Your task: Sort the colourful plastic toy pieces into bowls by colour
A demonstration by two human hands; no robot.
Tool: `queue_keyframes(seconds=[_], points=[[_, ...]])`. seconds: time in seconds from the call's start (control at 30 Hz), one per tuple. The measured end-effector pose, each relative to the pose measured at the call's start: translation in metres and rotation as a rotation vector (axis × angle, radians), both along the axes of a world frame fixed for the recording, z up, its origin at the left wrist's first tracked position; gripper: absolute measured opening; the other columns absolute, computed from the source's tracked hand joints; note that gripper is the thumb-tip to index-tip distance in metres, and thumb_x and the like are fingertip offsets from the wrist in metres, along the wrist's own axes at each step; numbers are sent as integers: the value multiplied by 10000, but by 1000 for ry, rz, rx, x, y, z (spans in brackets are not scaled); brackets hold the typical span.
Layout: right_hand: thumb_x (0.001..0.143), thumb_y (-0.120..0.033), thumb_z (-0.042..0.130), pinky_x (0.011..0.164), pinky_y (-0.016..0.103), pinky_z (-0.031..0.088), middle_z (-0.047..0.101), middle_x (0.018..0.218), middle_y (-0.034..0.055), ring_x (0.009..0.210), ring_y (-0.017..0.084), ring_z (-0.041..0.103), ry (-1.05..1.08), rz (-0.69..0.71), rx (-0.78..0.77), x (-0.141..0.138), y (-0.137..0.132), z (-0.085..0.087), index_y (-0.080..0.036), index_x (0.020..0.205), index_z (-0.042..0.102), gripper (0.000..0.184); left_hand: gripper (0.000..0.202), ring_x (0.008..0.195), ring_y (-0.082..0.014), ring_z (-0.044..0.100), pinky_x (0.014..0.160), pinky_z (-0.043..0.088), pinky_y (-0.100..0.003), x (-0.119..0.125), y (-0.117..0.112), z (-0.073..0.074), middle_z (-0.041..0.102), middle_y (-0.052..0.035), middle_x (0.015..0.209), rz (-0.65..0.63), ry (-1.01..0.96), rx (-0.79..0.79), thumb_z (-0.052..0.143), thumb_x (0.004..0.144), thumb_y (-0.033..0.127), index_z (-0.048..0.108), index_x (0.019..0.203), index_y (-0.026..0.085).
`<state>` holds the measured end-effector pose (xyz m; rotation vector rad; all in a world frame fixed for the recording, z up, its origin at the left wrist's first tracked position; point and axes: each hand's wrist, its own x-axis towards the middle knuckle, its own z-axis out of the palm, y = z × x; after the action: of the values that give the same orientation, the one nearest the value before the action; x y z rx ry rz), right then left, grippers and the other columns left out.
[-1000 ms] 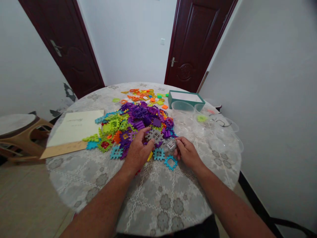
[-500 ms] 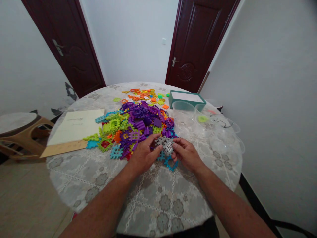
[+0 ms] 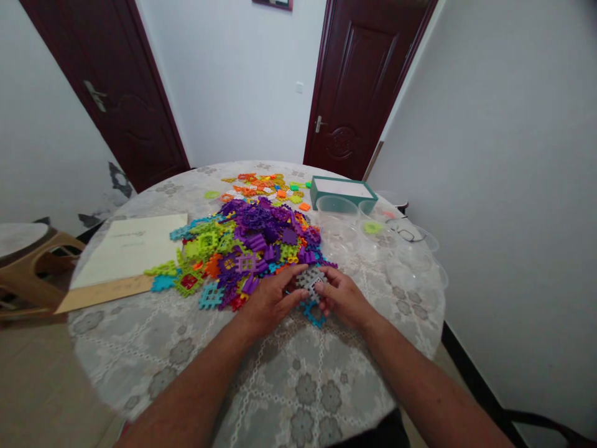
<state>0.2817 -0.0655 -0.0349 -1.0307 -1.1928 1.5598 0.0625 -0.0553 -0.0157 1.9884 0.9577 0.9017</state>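
Note:
Between both hands, at the near edge of the pile, is a grey plastic building piece point(image 3: 308, 278) with notched edges. My left hand point(image 3: 275, 298) grips its left side, thumb below and fingers above. With thumb and fingers, my right hand point(image 3: 344, 297) pinches the right side, where a small white window piece point(image 3: 317, 284) lies against the grey one, partly hidden by the thumb. Under the hands a blue ring-shaped piece point(image 3: 313, 316) rests on the tablecloth. A large heap of purple pieces point(image 3: 261, 218) and lime green pieces point(image 3: 205, 242) rises just beyond.
Orange and yellow pieces point(image 3: 254, 186) lie behind the heap. To the right stand a green box point(image 3: 342, 188), clear plastic tubs point(image 3: 338, 224) and glasses point(image 3: 410, 235). A paper folder point(image 3: 135, 249) lies on the left of the round table point(image 3: 186, 373).
The white window piece, more exposed before, now sits closer over the grey piece under my right thumb. The hands have drawn slightly together. The camera view has shifted a little.

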Motion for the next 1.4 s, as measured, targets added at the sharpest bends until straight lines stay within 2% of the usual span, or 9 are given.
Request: queue_keyframes(seconds=[0.13, 0.27, 0.4, 0.47, 0.63, 0.77, 1.07, 1.3, 1.4], points=[[822, -524, 786, 400, 210, 396, 596, 632, -49, 452, 104, 495, -114, 49, 21, 4, -1, -5, -208, 1163, 644, 486, 488, 791, -167, 711, 732, 542, -267, -1, 1, -5, 768, -20, 930, 14, 109, 197, 638, 974, 385, 571, 1431, 228], [876, -561, 696, 437, 242, 388, 592, 636, -39, 467, 126, 489, -318, -162, 161, 22, 6, 17, -207, 1132, 643, 440, 397, 703, -151, 696, 698, 535, -252, -9, 2, 0, 746, -9, 822, 208, 111, 385, 614, 995, 419, 641, 1323, 197], [913, -504, 658, 718, 330, 522, 732, 924, 61, 760, 210, 651, -819, -506, 553, 52, 28, 57, -206, 1219, 657, 427, 291, 838, -178, 730, 841, 567, -303, -22, 5, 10, 781, -66, 992, 513, 46, 533, 559, 1016, 365, 697, 1194, 181], [929, -434, 636, 879, 391, 512, 740, 1117, 121, 958, 268, 669, -1064, -565, 723, 65, 44, 67, -192, 1255, 659, 407, 281, 890, -191, 736, 888, 571, -323, -27, 7, 14, 782, -74, 1030, 598, 38, 539, 552, 1013, 347, 700, 1182, 180], [950, -305, 588, 960, 455, 460, 738, 1137, 176, 1050, 334, 624, -1473, -482, 844, 80, 73, 45, -157, 1196, 699, 307, 251, 980, -208, 741, 957, 568, -346, -31, 13, 13, 784, -82, 1082, 632, 40, 540, 540, 1006, 310, 708, 1149, 189], [960, -298, 586, 985, 460, 439, 737, 1148, 167, 1074, 332, 609, -1467, -522, 889, 82, 77, 23, -159, 1222, 693, 316, 238, 1016, -215, 739, 973, 561, -354, -30, 15, 10, 785, -90, 1087, 606, 66, 591, 526, 1002, 267, 707, 1132, 181], [1001, -298, 552, 984, 440, 459, 760, 1060, 130, 1035, 294, 651, -1313, -489, 983, 82, 80, 14, -177, 1163, 703, 253, 224, 986, -212, 748, 957, 566, -340, -29, 14, 10, 790, -88, 1055, 590, 97, 624, 529, 1000, 255, 711, 1107, 180], [1014, -269, 509, 944, 420, 503, 759, 1023, 120, 973, 273, 674, -1238, -527, 1041, 78, 58, 33, -192, 1078, 717, 230, 218, 982, -212, 747, 958, 559, -337, -29, 17, 7, 789, -93, 1056, 574, 112, 649, 532, 999, 245, 710, 1096, 165], [1017, -297, 529, 883, 363, 521, 760, 1039, 100, 922, 238, 694, -1270, -379, 932, 70, 39, 41, -201, 1107, 712, 225, 217, 979, -213, 748, 952, 559, -337, -28, 17, 6, 790, -89, 1050, 577, 118, 644, 532, 999, 253, 710, 1090, 170]])
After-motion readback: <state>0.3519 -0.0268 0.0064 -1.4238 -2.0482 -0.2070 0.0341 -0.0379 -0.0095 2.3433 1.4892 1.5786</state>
